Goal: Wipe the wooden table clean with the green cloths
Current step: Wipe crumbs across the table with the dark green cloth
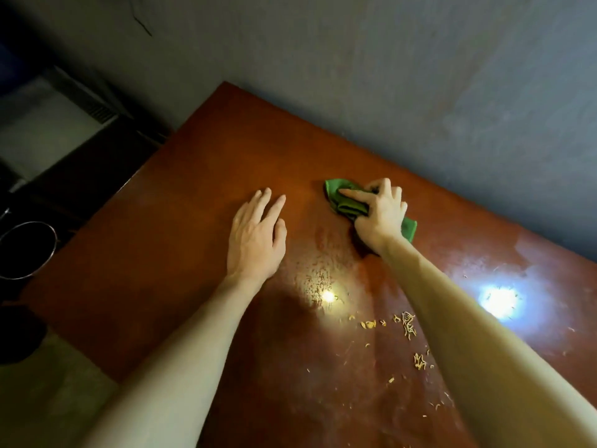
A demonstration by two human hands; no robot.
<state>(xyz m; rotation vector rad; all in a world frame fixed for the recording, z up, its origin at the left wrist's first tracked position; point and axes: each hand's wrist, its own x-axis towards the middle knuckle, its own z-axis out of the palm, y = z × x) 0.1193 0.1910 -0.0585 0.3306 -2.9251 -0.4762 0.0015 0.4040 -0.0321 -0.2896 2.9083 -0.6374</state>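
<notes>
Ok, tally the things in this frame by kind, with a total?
green cloth: 1
hands: 2, left hand and right hand
wooden table: 1
metal container: 1
Total: 5, leaving out the scattered crumbs, too many to count.

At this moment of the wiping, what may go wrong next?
1. The crumbs lie close beside the right forearm; if the arm drops, it may scatter them.
2. The right hand grips the green cloth bunched up, so it may touch little of the table and leave streaks.
3. The left hand rests flat near the pale specks and may smear them.
</notes>
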